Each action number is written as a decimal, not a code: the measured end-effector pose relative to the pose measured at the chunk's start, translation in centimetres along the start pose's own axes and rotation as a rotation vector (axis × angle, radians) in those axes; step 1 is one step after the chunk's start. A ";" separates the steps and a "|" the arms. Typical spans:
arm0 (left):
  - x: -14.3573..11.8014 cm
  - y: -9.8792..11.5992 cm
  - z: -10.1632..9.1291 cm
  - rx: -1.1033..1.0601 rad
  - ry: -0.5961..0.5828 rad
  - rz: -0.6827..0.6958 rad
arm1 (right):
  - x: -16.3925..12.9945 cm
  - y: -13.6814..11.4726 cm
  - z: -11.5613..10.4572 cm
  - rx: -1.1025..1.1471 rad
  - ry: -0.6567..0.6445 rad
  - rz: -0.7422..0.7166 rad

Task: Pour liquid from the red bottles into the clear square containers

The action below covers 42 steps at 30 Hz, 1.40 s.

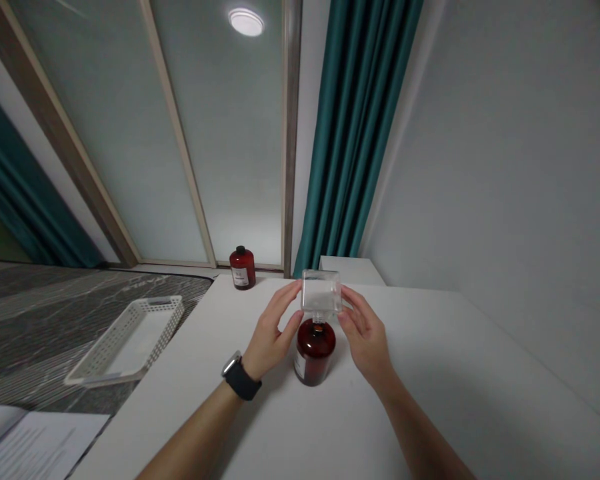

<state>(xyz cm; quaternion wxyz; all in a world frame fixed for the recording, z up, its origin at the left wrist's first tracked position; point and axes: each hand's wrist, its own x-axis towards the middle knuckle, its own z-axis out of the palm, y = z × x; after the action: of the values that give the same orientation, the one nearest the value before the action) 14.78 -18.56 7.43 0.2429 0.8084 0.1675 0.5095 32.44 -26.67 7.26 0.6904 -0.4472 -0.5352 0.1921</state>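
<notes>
A clear, squarish bottle (321, 292) is held upside down between my two hands, its neck pointing down at the mouth of a dark red-brown bottle (316, 350). My left hand (275, 327) grips its left side with thumb and fingers. On the other side my right hand (365, 333) holds it the same way. Below, the brown bottle stands upright and uncapped on the white table (300, 440), a pale label partly showing at its left. Whether the two necks touch I cannot tell. The clear bottle looks colourless inside.
Another brown bottle (243, 268), with a black cap and white label, stands at the table's far left corner. Left of the table are a white perforated basket (130, 340) and an open booklet (45, 443). A white box-like piece (353, 270) stands behind the far edge, near teal curtains (360, 127).
</notes>
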 end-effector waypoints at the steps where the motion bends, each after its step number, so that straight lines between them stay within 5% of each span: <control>1: 0.0 0.0 0.0 -0.002 0.000 -0.001 | 0.0 0.0 0.0 -0.001 -0.001 -0.003; 42: -0.1 0.3 0.0 -0.002 0.011 0.006 | -0.3 -0.2 0.0 -0.006 -0.016 -0.058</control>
<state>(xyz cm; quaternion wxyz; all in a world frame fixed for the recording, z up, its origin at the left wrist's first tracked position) 14.71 -18.86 7.48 0.2411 0.8060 0.1659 0.5146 32.26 -27.01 7.21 0.6899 -0.4321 -0.5541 0.1739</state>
